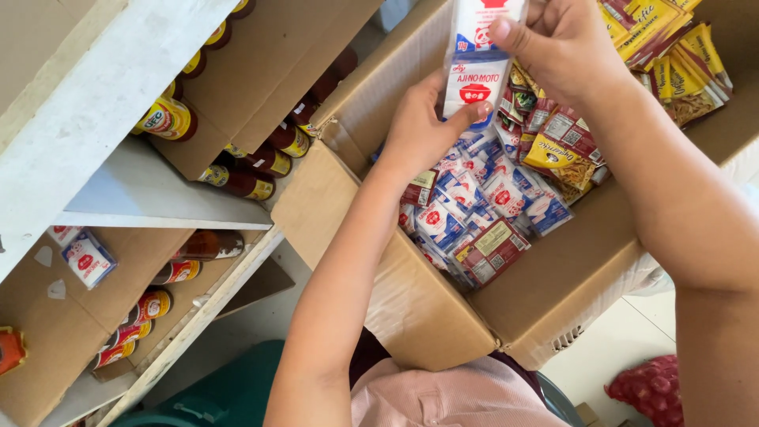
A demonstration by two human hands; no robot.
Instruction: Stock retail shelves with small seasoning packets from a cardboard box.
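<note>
Both my hands hold one strip of small white-and-blue sachets (477,71) above an open cardboard box (411,308). My left hand (423,126) grips the strip's lower end. My right hand (557,47) pinches the strip higher up, near the frame's top edge. Under the strip, inside the box, lie several more white-and-blue sachets (474,202), along with red-and-yellow packets (565,146) and yellow packets (672,47) at the top right.
A white shelf unit (126,198) at the left holds cardboard trays of dark sauce bottles (253,166) with yellow-and-red labels. A red mesh bag (652,391) lies on the pale floor at bottom right. A green bin (229,391) stands below.
</note>
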